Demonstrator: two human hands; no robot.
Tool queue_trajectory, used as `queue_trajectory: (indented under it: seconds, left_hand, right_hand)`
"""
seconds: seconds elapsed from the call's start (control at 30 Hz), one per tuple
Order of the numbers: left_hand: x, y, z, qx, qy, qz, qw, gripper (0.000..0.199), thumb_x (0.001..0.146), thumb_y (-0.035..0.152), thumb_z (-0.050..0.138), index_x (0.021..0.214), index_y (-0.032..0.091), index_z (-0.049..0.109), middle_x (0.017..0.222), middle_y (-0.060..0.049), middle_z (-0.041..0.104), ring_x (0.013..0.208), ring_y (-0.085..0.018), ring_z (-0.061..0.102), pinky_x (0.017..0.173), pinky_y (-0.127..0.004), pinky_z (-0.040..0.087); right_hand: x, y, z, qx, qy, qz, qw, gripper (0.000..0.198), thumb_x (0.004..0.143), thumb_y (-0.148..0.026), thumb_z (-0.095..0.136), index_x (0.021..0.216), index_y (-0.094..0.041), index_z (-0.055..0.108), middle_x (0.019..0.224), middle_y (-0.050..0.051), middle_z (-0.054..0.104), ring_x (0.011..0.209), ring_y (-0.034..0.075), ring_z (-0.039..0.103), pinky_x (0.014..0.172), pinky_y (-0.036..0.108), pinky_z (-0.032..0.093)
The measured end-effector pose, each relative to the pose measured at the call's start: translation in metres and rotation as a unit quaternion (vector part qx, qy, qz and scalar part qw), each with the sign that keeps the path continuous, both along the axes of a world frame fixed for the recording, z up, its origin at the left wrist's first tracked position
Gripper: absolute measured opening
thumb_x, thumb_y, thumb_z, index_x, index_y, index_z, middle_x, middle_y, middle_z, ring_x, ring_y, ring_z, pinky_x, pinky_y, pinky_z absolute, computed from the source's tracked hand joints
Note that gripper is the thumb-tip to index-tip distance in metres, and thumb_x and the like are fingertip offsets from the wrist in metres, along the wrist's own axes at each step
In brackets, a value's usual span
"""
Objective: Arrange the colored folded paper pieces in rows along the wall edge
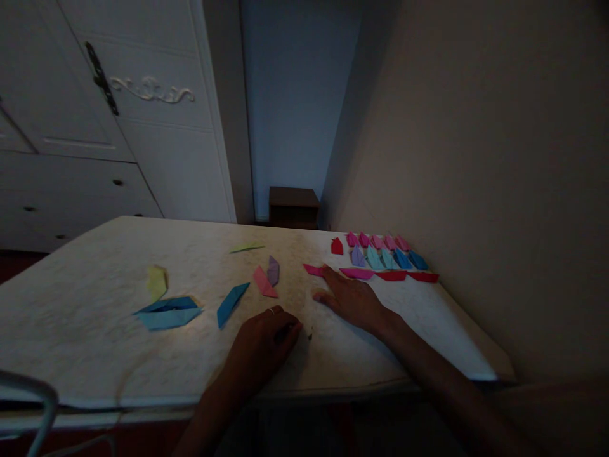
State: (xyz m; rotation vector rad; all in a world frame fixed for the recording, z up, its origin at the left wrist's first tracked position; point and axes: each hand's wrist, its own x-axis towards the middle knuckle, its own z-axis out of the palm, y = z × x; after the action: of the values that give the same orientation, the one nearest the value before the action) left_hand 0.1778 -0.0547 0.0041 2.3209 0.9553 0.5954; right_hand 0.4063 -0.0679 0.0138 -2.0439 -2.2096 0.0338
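My right hand [354,297] lies low over the table with its fingers stretched forward and the thumb apart. Its fingertips touch the right end of a pink folded paper piece [313,270]. To the right, a magenta piece [356,273] and two red pieces [391,275] continue in a line with it. My left hand [266,336] rests on the table, fingers curled in toward the thumb, and no paper shows in it. Beyond it lie a salmon-pink piece [265,282], a purple piece [273,270] and a blue strip [233,304].
Rows of small folded papers, pink ones [377,242] behind blue and lilac ones [387,258], stand near the wall [476,190]. A red piece [337,246] sits beside them. At left are a blue paper boat [170,313] and a yellow piece [157,282]; a yellow-green strip [247,247] lies farther back.
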Motion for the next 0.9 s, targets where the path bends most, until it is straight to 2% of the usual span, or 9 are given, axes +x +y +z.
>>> queue_trajectory:
  seconds: [0.2,0.53,0.73,0.8,0.9]
  left_hand:
    - [-0.001,-0.001,0.000,0.000,-0.012,-0.006,1.000,0.024,0.093,0.027,0.047,0.088,0.019,0.070,0.081,-0.003,0.067,0.076,-0.016,0.061,0.071,-0.028,0.043]
    - [-0.001,-0.002,-0.001,0.001,-0.015,-0.008,1.000,0.023,0.092,0.026,0.049,0.086,0.018,0.069,0.081,-0.004,0.066,0.077,-0.017,0.061,0.073,-0.028,0.042]
    - [-0.004,-0.004,-0.004,-0.003,-0.025,-0.010,1.000,0.023,0.092,0.027,0.049,0.085,0.017,0.069,0.080,-0.004,0.066,0.077,-0.017,0.060,0.074,-0.029,0.042]
    - [-0.005,-0.004,-0.005,-0.002,-0.032,-0.012,0.999,0.023,0.092,0.027,0.049,0.084,0.017,0.068,0.079,-0.003,0.065,0.075,-0.017,0.060,0.072,-0.029,0.041]
    - [-0.006,-0.005,-0.006,-0.008,-0.046,-0.014,0.999,0.023,0.093,0.028,0.049,0.084,0.017,0.068,0.079,-0.003,0.065,0.075,-0.017,0.060,0.071,-0.029,0.041]
  right_hand:
    - [0.010,0.003,0.002,-0.023,-0.012,-0.018,1.000,0.060,0.097,-0.053,0.041,0.147,-0.021,0.033,0.142,0.015,0.051,0.110,0.033,0.064,0.086,0.046,0.053]
    - [0.014,0.000,-0.002,0.004,-0.047,-0.031,0.998,0.062,0.099,-0.051,0.034,0.150,-0.017,0.029,0.139,0.016,0.054,0.105,0.032,0.067,0.084,0.045,0.055]
    - [0.012,-0.013,-0.008,0.045,-0.042,-0.020,0.998,0.062,0.100,-0.052,0.028,0.152,-0.018,0.024,0.153,0.013,0.034,0.119,0.029,0.059,0.088,0.042,0.055]
    - [0.012,-0.018,-0.008,0.038,-0.057,-0.051,0.996,0.064,0.100,-0.053,0.025,0.153,-0.017,0.023,0.156,0.014,0.028,0.120,0.030,0.058,0.084,0.042,0.057]
    - [0.011,-0.026,-0.007,0.017,-0.089,-0.126,0.988,0.065,0.099,-0.055,0.021,0.151,-0.017,0.029,0.158,0.015,0.021,0.111,0.032,0.064,0.075,0.045,0.059]
